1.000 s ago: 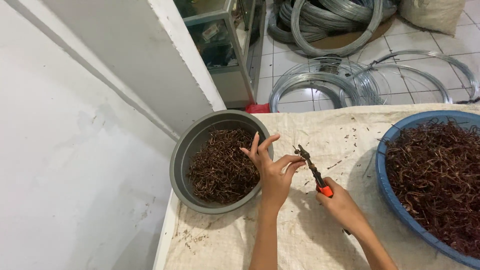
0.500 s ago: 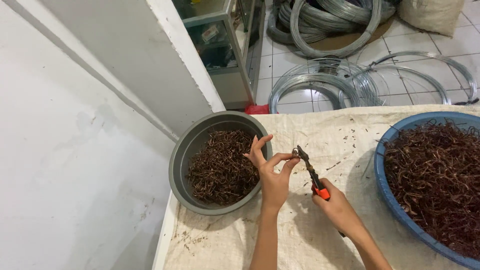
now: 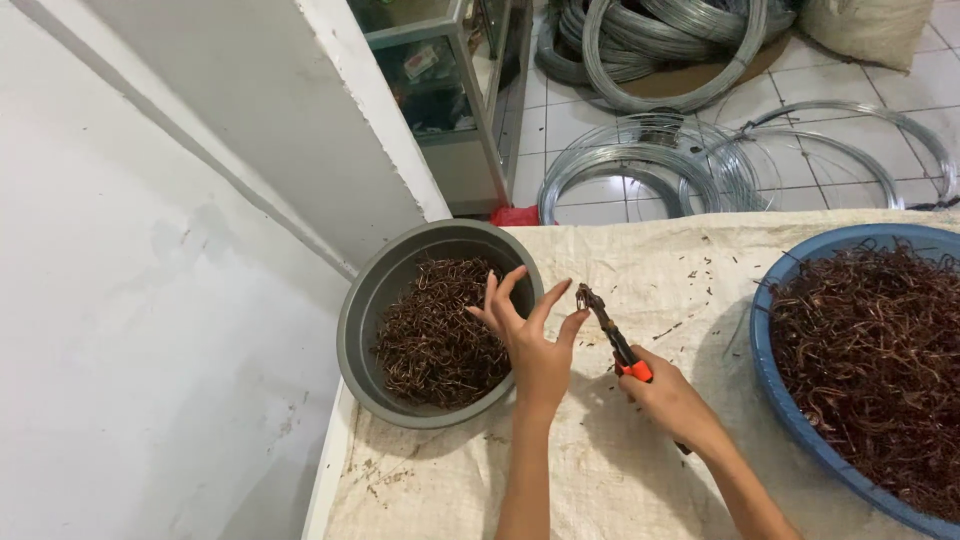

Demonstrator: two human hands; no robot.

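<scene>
The tabletop (image 3: 640, 480), covered in a pale woven cloth, carried everything. To the right of the fingers, well apart, sat the blue basin (image 3: 775, 400), heaped with long tangled brown wire strands. Just left of the fingers sat the grey bowl (image 3: 362, 330), about half full of short brown wire pieces (image 3: 430, 335), its rim partly under the left hand. Beyond the tabletop, coils of grey wire (image 3: 650, 165) lay on the tiled floor.

The left hand (image 3: 535, 345) was held up with its fingers (image 3: 503, 290) spread and open, the thumb and forefinger reaching toward the tool's tip; it may have pinched a small piece there, but the view was too poor to be sure. The right hand (image 3: 670, 400) was closed around the orange handles of the pliers (image 3: 610, 335), whose dark nose pointed up and left, just beside the left fingertips.

The pliers looked stiff and solid, best held by the orange handles, where the grip would not slip. The wire pieces looked light, springy and prone to snagging on each other, so each would be best taken near one end with two fingertips.
</scene>
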